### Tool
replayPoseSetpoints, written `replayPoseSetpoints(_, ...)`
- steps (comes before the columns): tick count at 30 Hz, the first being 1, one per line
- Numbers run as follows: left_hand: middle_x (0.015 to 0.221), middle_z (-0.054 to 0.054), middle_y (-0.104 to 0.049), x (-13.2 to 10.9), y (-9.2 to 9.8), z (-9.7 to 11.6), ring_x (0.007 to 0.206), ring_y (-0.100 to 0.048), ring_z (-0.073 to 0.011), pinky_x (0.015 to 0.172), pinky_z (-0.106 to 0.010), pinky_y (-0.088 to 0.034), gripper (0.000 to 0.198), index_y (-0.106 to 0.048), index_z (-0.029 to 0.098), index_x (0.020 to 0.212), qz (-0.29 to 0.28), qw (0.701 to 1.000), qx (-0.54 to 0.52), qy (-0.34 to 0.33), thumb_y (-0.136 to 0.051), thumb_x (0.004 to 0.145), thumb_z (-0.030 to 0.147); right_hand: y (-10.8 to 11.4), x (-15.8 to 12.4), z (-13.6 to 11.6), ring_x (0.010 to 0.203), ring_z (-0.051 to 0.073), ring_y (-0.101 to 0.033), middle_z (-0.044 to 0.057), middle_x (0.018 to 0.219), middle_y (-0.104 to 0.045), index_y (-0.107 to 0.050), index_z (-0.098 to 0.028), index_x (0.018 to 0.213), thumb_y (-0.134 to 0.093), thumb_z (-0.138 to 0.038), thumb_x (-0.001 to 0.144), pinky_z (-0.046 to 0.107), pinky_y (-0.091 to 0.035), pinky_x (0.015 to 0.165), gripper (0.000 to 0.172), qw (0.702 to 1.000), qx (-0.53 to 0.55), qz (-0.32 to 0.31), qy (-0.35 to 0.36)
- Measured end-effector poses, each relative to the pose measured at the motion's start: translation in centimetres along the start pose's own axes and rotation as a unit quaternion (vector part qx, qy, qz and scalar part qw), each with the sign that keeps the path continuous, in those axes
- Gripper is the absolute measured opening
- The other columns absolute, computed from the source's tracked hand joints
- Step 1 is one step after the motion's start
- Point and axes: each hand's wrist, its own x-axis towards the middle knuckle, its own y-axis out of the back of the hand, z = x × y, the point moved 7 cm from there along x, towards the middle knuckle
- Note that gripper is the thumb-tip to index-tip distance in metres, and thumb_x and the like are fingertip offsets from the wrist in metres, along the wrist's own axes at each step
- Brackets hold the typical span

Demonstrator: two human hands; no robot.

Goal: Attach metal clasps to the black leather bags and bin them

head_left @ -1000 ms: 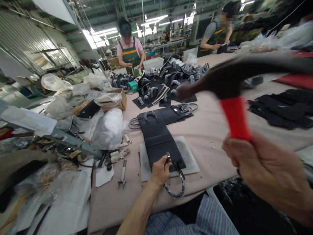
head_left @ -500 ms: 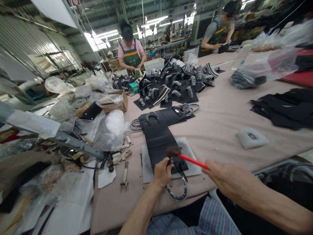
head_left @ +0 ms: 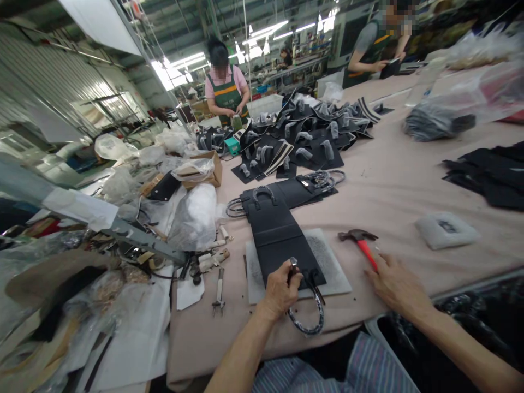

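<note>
My left hand (head_left: 282, 292) is closed round a short metal punch (head_left: 293, 262), its shiny head poking up above the fingers. It is held over the near end of a black bag panel (head_left: 276, 232), which lies on a pale slab (head_left: 338, 275). Near my left hand, a plastic-wrapped looped handle (head_left: 307, 329) hangs off the panel's near end. To the right, my right hand (head_left: 399, 284) rests low at the table, its fingers on the red grip of a claw hammer (head_left: 360, 236). The hammer's head is at the tabletop, apart from the slab.
A caliper-like metal tool (head_left: 220, 292) lies left of the slab. More black panels with wrapped handles (head_left: 303, 147) are heaped at the back. A white block (head_left: 446, 230) sits at right. Plastic bags (head_left: 194, 218) crowd the left. Two co-workers stand across the table.
The hammer has moved from above the punch to the tabletop on the right, along with my right hand. My left hand stays at the panel's near end. The view has shifted slightly.
</note>
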Motion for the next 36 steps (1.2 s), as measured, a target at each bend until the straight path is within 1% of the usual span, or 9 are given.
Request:
replayPoseSetpoints(2, 0.098, -0.004, -0.074, 0.2, 0.1, 0.1, 0.09, -0.071, -0.0189, 0.086, -0.031, -0.056, 0.02, -0.067, 0.022, 0.112, -0.01, 1.0, -0.005, 0.01, -0.061, 0.093, 0.022, -1.2, -0.5, -4.5, 0.123, 0.039, -0.055, 0.021, 0.139, -0.057, -0.059, -0.015, 0.128, -0.051, -0.036, 0.093, 0.059, -0.045, 0.104, 0.042, 0.99, -0.052, 0.032, 0.127)
replayPoseSetpoints(4, 0.095, -0.004, -0.074, 0.5, 0.0, 0.0, 0.088, -0.07, -0.0187, 0.084, -0.03, -0.056, 0.014, -0.069, 0.021, 0.104, -0.016, 1.0, 0.0, 0.018, -0.061, 0.093, 0.021, -3.9, -1.5, -9.1, 0.133, 0.033, -0.051, 0.016, 0.145, -0.055, -0.055, -0.019, 0.138, -0.051, -0.03, 0.096, 0.054, -0.043, 0.112, 0.044, 0.971, -0.009, -0.017, 0.24)
replayPoseSetpoints(7, 0.09, -0.005, -0.074, 0.8, -0.4, -0.3, 0.085, -0.07, -0.0187, 0.083, -0.031, -0.056, 0.011, -0.071, 0.02, 0.097, -0.015, 0.999, -0.015, 0.038, -0.061, 0.092, 0.023, -7.7, -2.6, -12.8, 0.138, 0.033, -0.048, 0.014, 0.146, -0.056, -0.059, -0.019, 0.136, -0.052, -0.019, 0.093, 0.059, -0.041, 0.114, 0.044, 0.957, 0.005, -0.058, 0.285)
replayPoseSetpoints(10, 0.085, -0.005, -0.075, 1.3, 0.8, -2.1, 0.08, -0.073, -0.02, 0.078, -0.033, -0.06, 0.02, -0.069, 0.018, 0.093, 0.075, 0.979, -0.142, 0.126, -0.063, 0.092, 0.037, -9.5, -3.1, -13.0, 0.141, 0.034, -0.045, 0.014, 0.149, -0.053, -0.058, -0.017, 0.137, -0.052, -0.015, 0.091, 0.062, -0.037, 0.117, 0.047, 0.963, -0.005, -0.057, 0.263)
replayPoseSetpoints(14, 0.087, -0.007, -0.077, 1.8, 4.4, -4.3, 0.082, -0.077, -0.0232, 0.078, -0.038, -0.064, 0.042, -0.065, 0.016, 0.098, 0.212, 0.908, -0.31, 0.186, -0.068, 0.088, 0.057, -9.6, -3.1, -12.4, 0.142, 0.033, -0.045, 0.012, 0.151, -0.052, -0.058, -0.017, 0.138, -0.055, -0.015, 0.091, 0.06, -0.038, 0.118, 0.048, 0.963, -0.006, -0.075, 0.259)
replayPoseSetpoints(17, 0.094, -0.009, -0.078, 1.5, 6.0, -3.9, 0.092, -0.077, -0.0235, 0.089, -0.039, -0.062, 0.037, -0.069, 0.016, 0.101, 0.159, 0.94, -0.259, 0.157, -0.074, 0.086, 0.05, -9.4, -2.9, -12.3, 0.142, 0.033, -0.045, 0.012, 0.151, -0.052, -0.058, -0.017, 0.138, -0.055, -0.016, 0.091, 0.06, -0.038, 0.117, 0.047, 0.963, -0.003, -0.078, 0.257)
replayPoseSetpoints(20, 0.097, -0.009, -0.079, -0.3, 5.5, -3.6, 0.094, -0.076, -0.0232, 0.093, -0.04, -0.06, 0.032, -0.071, 0.016, 0.101, 0.116, 0.962, -0.194, 0.151, -0.073, 0.088, 0.046, -9.5, -2.9, -12.3, 0.142, 0.034, -0.044, 0.013, 0.15, -0.052, -0.058, -0.018, 0.138, -0.055, -0.016, 0.092, 0.062, -0.038, 0.117, 0.047, 0.964, 0.004, -0.07, 0.258)
replayPoseSetpoints(26, 0.1, -0.009, -0.079, -2.0, 3.0, -3.3, 0.096, -0.074, -0.0227, 0.091, -0.037, -0.059, 0.027, -0.075, 0.017, 0.099, 0.1, 0.977, -0.131, 0.138, -0.068, 0.092, 0.042, -9.5, -3.0, -12.2, 0.143, 0.033, -0.043, 0.012, 0.151, -0.051, -0.057, -0.018, 0.139, -0.054, -0.016, 0.092, 0.061, -0.036, 0.118, 0.048, 0.964, 0.008, -0.075, 0.254)
replayPoseSetpoints(36, 0.101, -0.008, -0.079, -1.5, 2.9, -3.4, 0.098, -0.074, -0.0221, 0.092, -0.036, -0.058, 0.024, -0.075, 0.018, 0.101, 0.095, 0.981, -0.123, 0.119, -0.066, 0.094, 0.039, -9.5, -2.8, -12.1, 0.144, 0.033, -0.041, 0.011, 0.152, -0.051, -0.057, -0.019, 0.14, -0.054, -0.017, 0.092, 0.061, -0.034, 0.119, 0.048, 0.967, 0.016, -0.081, 0.242)
